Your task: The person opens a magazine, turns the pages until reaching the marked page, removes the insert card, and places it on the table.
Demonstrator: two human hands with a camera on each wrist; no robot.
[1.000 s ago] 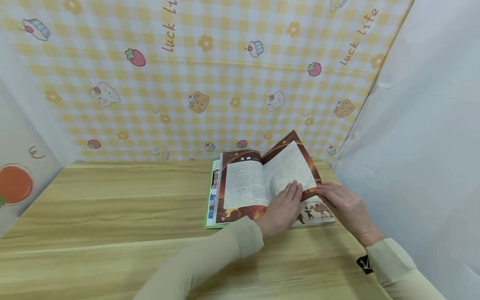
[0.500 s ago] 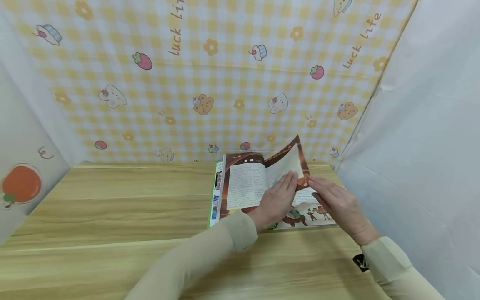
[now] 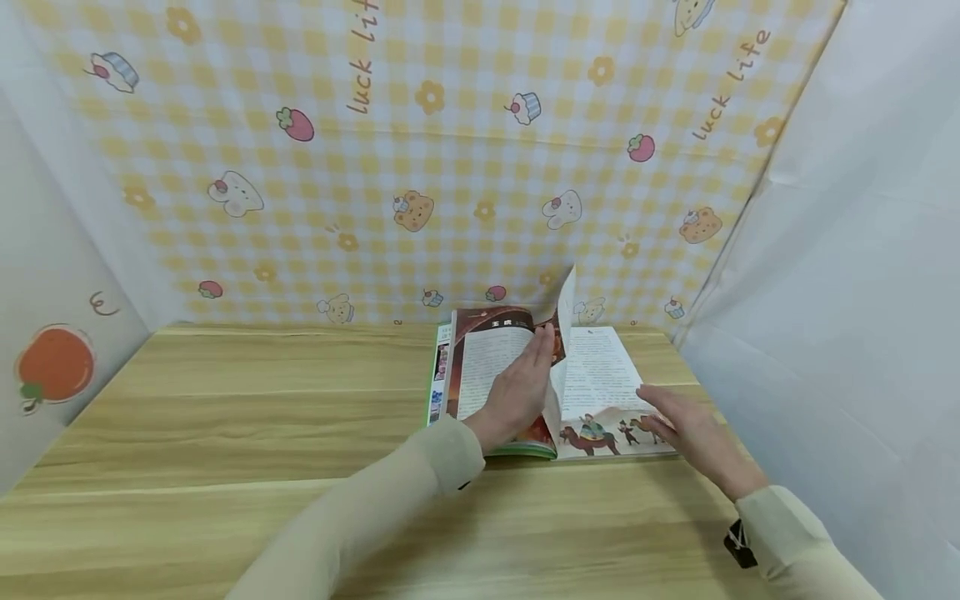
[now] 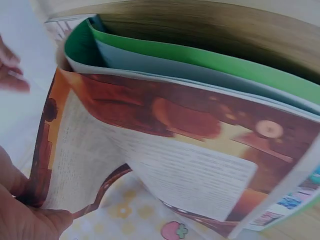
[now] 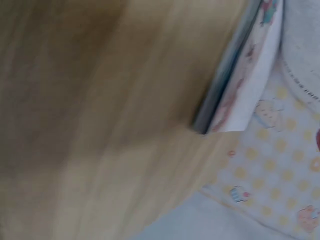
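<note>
An open picture book (image 3: 600,375) lies on the wooden table (image 3: 225,417) near the back wall. One of its pages (image 3: 566,312) stands almost upright at the spine. My left hand (image 3: 517,387) lies with straight fingers against the brown-bordered side of that page. In the left wrist view the same page (image 4: 175,170) curves over green and blue sheets, with my left hand (image 4: 20,220) at its lower edge. My right hand (image 3: 686,429) hovers or rests, fingers straight, at the lower right corner of the right page by the camel drawing. The right wrist view shows only the book's corner (image 5: 240,90), blurred.
A yellow checked backdrop (image 3: 420,167) with cartoon prints stands right behind the book. A white sheet (image 3: 862,292) walls off the right side, and a panel with an orange picture (image 3: 56,367) the left. Bare wood stretches left of and in front of the book.
The page has swung from lying low on the right to nearly upright, my left hand moving left with it. My right hand has let go of it and dropped to the right page.
</note>
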